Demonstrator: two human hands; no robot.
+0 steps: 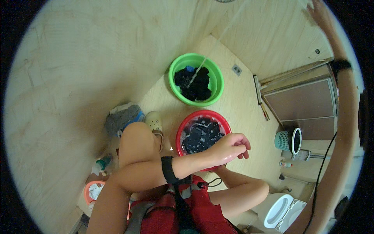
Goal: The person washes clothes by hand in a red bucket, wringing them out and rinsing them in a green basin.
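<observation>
My left hand [230, 148] hangs over the right rim of a red basin [180, 134], its fingers loosely bent and nothing in them. Dark wet clothes [200, 136] lie in sudsy water in that basin. Raised high at the upper right, my right hand [321, 13] is by the wall with its fingers apart, partly cut off by the picture's edge. Beyond the red basin stands a green basin [218, 84] holding black clothes [196, 84] and a bit of blue cloth. A thin stream of water [213, 45] falls from above onto them.
A floor drain [237, 70] lies right of the green basin. Along the right are a teal basket [283, 140] and a white toilet [277, 210]. At left are grey cloth [124, 117], a bottle [102, 163] and an orange tub [89, 191]. My knees flank the red basin.
</observation>
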